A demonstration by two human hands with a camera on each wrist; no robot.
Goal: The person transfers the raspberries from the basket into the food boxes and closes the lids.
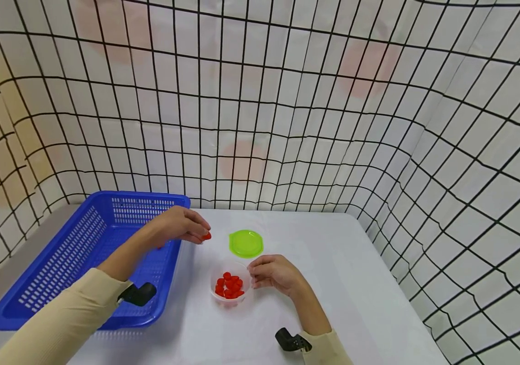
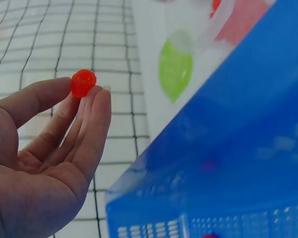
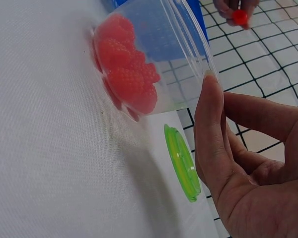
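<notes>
My left hand [image 1: 179,225] pinches a red raspberry [image 2: 83,83] between thumb and fingertips, in the air just right of the blue basket's far right corner. Several more raspberries [image 1: 229,286] lie in a small clear plastic tub [image 3: 174,74] on the table. My right hand [image 1: 275,274] pinches the rim of this tub from the right side. Behind the tub, a round green lid [image 1: 246,244] with a small tab lies flat. The large blue basket [image 1: 81,243] stands at the left, under my left forearm, with a bit of red [image 1: 160,246] showing inside.
A white table [image 1: 323,248] carries everything. Black wire mesh [image 1: 260,106] over whitish sheeting rises along its back and both sides. Each wrist wears a small black camera, such as the left one [image 1: 138,294].
</notes>
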